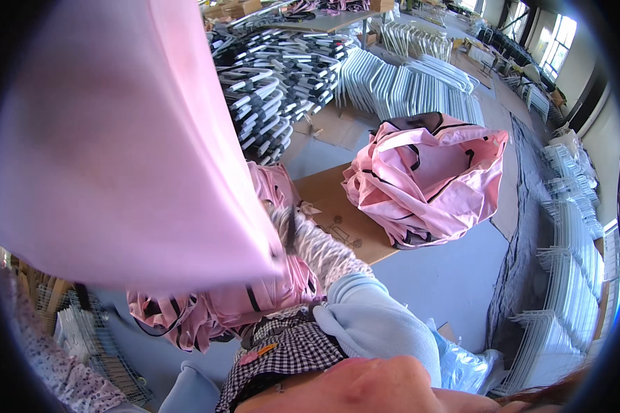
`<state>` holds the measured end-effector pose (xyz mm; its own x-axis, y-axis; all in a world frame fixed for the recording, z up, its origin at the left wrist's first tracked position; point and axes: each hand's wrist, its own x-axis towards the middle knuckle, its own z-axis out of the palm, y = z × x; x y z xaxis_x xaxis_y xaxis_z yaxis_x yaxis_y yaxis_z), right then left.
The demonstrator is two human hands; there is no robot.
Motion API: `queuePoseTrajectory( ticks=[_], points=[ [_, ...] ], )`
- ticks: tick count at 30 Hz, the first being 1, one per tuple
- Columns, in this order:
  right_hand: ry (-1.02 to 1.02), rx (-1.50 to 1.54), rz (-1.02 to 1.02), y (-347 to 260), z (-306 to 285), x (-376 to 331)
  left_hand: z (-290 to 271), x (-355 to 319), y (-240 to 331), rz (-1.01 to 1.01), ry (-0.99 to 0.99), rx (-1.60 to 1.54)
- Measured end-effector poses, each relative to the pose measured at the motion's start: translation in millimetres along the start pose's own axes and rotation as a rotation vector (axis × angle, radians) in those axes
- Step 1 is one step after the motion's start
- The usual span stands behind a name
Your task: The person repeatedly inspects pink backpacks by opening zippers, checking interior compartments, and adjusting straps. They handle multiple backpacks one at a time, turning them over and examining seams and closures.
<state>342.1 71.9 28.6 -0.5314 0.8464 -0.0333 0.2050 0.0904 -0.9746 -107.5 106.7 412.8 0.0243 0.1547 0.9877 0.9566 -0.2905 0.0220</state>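
Observation:
A large sheet of pink fabric (117, 151), blurred at its lower edge, is raised close in front of me and fills the upper left. My right forearm, in a patterned sleeve cover (327, 255), reaches up to the fabric's right edge; the hand is hidden behind it. At the lower left, my left forearm in a patterned sleeve (69, 375) rises along the rim; its hand is hidden too. Below the sheet lies a heap of folded pink fabric pieces with black trim (234, 303). To the right, a stack of open pink fabric bags (427, 182) with black edging sits on a cardboard sheet (324, 193).
Behind the cardboard are piled white-and-black tube frames (272, 89) and rows of bent white tubes (406, 86). White wire racks (565, 275) line the right side. Clear plastic wrap (465, 365) lies at the lower right, wire grids (110, 351) at the lower left.

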Motion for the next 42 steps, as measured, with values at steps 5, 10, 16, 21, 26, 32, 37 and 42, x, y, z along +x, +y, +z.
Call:
queuePoseTrajectory(
  ticks=[5,10,16,21,26,32,37,42],
  points=[
    [-0.133,0.703,-0.674,-191.9,-50.9,-5.5,15.8,16.4,35.9,-0.014,-0.063,-0.025],
    [-0.036,0.623,-0.619,-231.3,-85.9,-24.2,108.3,-71.4,103.4,-0.026,-0.315,-0.205],
    [-0.117,0.057,-0.371,-224.9,-144.0,-37.8,104.6,-101.6,137.6,0.510,-0.272,-0.084],
    [0.432,-0.523,-0.313,-231.5,-145.1,-42.5,127.6,-126.6,147.7,0.654,-0.389,0.190],
    [1.175,-1.447,-0.516,-190.2,-120.1,-16.2,159.1,-180.0,148.0,0.674,-0.363,0.190],
    [1.024,-1.555,-0.612,-105.6,-73.0,-21.2,157.2,-294.6,125.9,0.624,-0.630,0.011],
    [0.763,-1.264,-0.353,13.7,2.0,-49.5,111.8,-424.7,81.0,0.346,-0.893,-0.242],
    [0.668,-0.994,0.015,23.8,21.8,-89.2,52.6,-452.5,131.7,0.029,-1.012,-0.384]
  ],
)
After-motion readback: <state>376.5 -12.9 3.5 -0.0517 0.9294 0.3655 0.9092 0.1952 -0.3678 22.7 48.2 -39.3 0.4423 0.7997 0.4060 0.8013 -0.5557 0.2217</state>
